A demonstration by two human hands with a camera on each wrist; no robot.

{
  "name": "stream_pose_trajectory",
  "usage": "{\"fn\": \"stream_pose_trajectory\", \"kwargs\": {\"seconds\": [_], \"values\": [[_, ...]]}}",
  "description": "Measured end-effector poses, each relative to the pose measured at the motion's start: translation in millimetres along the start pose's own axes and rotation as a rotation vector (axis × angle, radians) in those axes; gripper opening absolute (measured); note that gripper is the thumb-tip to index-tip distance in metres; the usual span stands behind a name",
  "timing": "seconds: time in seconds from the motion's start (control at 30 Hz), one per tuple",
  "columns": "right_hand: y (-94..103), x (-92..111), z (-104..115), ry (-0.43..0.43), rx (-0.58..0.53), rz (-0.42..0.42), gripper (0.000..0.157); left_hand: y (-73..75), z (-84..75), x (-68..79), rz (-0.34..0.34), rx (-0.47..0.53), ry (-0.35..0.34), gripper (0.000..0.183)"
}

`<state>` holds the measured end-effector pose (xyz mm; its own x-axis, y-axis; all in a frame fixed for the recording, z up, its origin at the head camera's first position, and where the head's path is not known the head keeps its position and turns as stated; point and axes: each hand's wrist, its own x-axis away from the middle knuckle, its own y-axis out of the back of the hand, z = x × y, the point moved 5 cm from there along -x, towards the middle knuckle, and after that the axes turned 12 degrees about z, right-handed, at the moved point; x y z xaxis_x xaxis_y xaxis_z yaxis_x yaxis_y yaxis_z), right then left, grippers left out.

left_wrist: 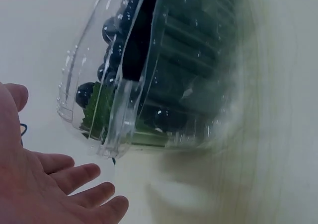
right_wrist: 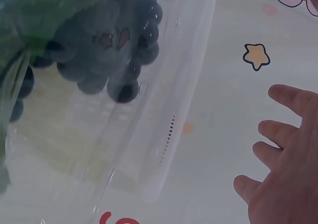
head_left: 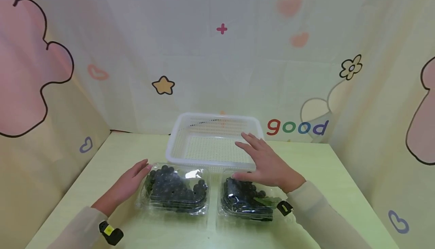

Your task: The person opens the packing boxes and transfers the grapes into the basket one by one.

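Two clear plastic clamshell boxes of dark grapes sit side by side on the table. My left hand (head_left: 130, 183) is at the left side of the left grape box (head_left: 176, 188), its fingers extended along that end. In the left wrist view, a green leaf (left_wrist: 99, 110) shows inside this box, and the fingers (left_wrist: 79, 177) are straight and spread. Over the right grape box (head_left: 244, 200) hovers my right hand (head_left: 268, 164), fingers spread, thumb above the lid. Grapes (right_wrist: 124, 60) and a leaf (right_wrist: 44, 15) show through its plastic in the right wrist view.
A white perforated plastic basket (head_left: 214, 162) stands behind the two boxes, near the back of the pale table (head_left: 142, 147). A printed curtain (head_left: 210, 71) hangs behind it and along both sides.
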<state>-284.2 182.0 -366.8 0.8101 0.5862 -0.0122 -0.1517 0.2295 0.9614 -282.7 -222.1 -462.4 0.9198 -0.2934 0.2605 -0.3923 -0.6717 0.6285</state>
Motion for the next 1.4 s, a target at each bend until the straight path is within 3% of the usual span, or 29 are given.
{"fn": "stream_pose_trajectory", "kwargs": {"seconds": [0.3,0.6,0.83,1.1,1.4], "values": [[-9.5,-5.1,22.1,0.037,-0.027,0.022,0.096,-7.1,8.4,1.4,0.084,0.256,0.039,0.079],[-20.8,-10.3,49.5,0.1,-0.064,0.062,0.094,-10.3,18.6,2.3,0.174,0.407,0.064,0.077],[-30.9,-12.6,68.3,0.123,-0.062,0.078,0.094,-8.2,27.5,5.0,0.229,0.454,-0.005,0.06],[-43.7,-16.6,87.5,0.148,-0.059,0.089,0.091,-4.8,38.9,2.0,0.282,0.504,0.003,0.052],[-57.0,-24.7,101.9,0.166,-0.064,0.127,0.091,-0.5,41.6,3.3,0.379,0.554,-0.061,0.064]]}}
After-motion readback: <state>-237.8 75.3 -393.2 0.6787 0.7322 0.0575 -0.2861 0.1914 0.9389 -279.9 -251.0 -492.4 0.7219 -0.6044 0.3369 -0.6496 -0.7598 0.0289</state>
